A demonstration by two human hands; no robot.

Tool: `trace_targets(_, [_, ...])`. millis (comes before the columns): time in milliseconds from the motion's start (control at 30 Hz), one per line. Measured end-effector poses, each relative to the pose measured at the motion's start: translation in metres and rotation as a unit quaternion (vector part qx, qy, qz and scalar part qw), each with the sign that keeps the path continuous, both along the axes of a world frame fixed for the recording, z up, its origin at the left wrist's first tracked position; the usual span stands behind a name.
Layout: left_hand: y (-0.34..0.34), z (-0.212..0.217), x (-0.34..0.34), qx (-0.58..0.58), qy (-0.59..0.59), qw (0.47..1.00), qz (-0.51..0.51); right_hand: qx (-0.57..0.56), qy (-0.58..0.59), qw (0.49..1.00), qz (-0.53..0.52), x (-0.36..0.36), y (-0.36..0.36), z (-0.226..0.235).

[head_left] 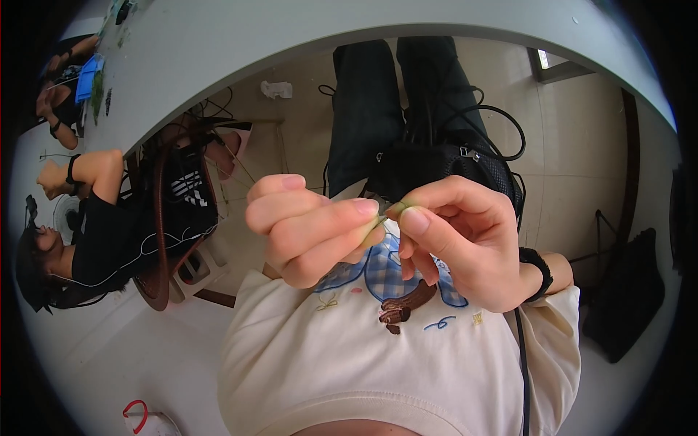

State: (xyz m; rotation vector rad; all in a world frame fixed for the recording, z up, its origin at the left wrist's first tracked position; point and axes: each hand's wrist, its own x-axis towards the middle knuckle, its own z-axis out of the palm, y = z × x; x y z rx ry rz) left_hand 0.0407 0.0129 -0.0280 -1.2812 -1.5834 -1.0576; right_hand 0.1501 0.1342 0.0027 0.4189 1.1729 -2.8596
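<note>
Head view: the left hand (313, 229) and right hand (458, 236) meet in front of the chest, fingertips together. Both are closed in a pinch, thumb against forefinger, on a thin greenish strip (390, 211) that shows only as a sliver between the two thumbnails; what it is cannot be told. The other fingers of the left hand curl into a loose fist, and those of the right hand bend under it. A black band (539, 270) sits on the right wrist.

Just below the hands is a cream shirt (305, 356) with a blue checked print. A black cable (522, 363) runs down its right side. Above the hands a black bag (436, 167) rests on the lap, on dark trousers (363, 102), with cable loops beside it.

Well off to the left, another person (109, 232) in a black shirt sits at the white surface (218, 43), which arcs across the top. A blue thing (87, 78) lies on it at far left. A crumpled white scrap (276, 89) lies on the floor.
</note>
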Motion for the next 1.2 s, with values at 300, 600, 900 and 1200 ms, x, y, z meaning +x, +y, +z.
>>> trace_targets(300, [0.003,-0.001,0.004,0.023,0.012,0.999,-0.034,0.038,0.02,0.999,0.013,0.002,0.003,0.003])
trace_targets(600, [-0.005,0.01,0.001,-0.115,-0.015,0.993,-0.033,0.071,0.02,0.997,-0.016,0.003,0.007,0.0])
trace_targets(900, [-0.013,0.028,0.013,-0.213,-0.152,0.965,-0.006,0.088,-0.014,0.996,-0.014,-0.005,0.006,-0.004])
trace_targets(1200, [-0.008,0.034,0.011,-0.255,-0.147,0.955,0.029,0.111,-0.033,0.993,-0.026,-0.01,0.003,-0.008])
